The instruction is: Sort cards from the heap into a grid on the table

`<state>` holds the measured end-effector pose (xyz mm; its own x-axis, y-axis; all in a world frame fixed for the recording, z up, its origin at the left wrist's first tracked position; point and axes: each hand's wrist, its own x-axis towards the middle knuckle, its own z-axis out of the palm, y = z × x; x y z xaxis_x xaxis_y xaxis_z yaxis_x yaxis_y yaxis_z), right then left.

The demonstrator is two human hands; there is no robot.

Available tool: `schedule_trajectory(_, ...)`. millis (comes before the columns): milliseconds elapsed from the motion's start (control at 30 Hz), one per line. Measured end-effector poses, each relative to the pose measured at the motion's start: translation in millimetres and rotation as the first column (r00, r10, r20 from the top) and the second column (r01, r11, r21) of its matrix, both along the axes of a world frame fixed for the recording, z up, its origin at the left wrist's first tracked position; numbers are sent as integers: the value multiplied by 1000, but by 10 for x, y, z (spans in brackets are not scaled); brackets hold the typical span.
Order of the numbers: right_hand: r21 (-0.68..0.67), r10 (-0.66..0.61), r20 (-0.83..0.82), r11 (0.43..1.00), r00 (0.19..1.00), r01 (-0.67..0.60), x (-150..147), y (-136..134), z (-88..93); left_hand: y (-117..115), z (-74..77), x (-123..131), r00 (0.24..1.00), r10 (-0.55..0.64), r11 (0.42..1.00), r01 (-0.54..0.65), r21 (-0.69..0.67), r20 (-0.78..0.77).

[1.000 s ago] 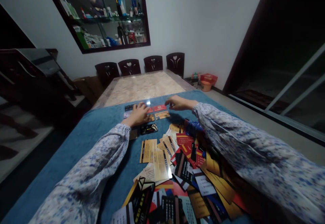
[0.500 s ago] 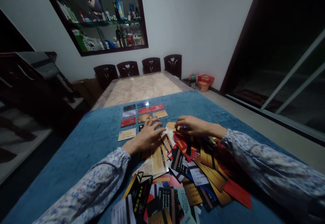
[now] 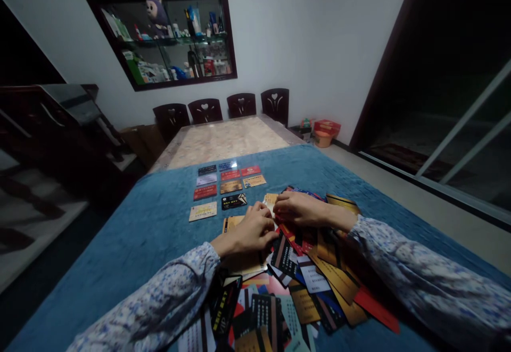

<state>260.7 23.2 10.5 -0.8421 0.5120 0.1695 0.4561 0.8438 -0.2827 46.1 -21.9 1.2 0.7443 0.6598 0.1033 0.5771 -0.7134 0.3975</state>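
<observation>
A loose pile of colourful cards (image 3: 307, 283) lies on the blue cloth (image 3: 151, 224) in front of me. My left hand (image 3: 249, 230) rests on the pile's far left edge, fingers bent and pressed together; what they grip is hidden. My right hand (image 3: 300, 208) sits close beside it, fingers curled and pinching at a gold card (image 3: 270, 199) on the pile's far edge. The fingertips of both hands almost meet. Beyond them, several single cards lie face up in neat rows (image 3: 223, 181).
The cloth covers the near part of a long marble-topped table (image 3: 223, 139) with dark chairs (image 3: 239, 104) at its far end. A wall cabinet (image 3: 167, 27) holds bottles and a plush toy. A dark sideboard stands at left, a glass door at right, and a red basket (image 3: 326, 128) sits on the floor.
Both hands pulled back from the far rows of cards to the pile and closed together at its far edge. A black card now lies in the rows.
</observation>
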Motion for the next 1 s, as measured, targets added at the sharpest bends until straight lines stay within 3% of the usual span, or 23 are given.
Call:
schedule_trajectory(200,-17,32,-15,999,999,-32,-66,-26,-30,-2,-21,-10,996,79,993,-82,-83,-39)
schedule_trajectory(467,-26,54,-7,998,999,-54,-224,-78,-53,34,6,-262,991,137,989,-137,-53,-15)
schedule_trajectory(600,-35,62,-17,997,998,-63,-296,-109,-65,66,17,-458,982,188,982,-188,-25,-4)
schedule_trajectory(800,-121,41,-21,992,999,-43,-372,-141,-72,129,-101,-669,969,245,969,-245,28,17)
schedule_trajectory(1000,-143,16,-13,990,1000,-18,-415,-133,-112,-24,-60,-680,982,171,970,-182,158,85)
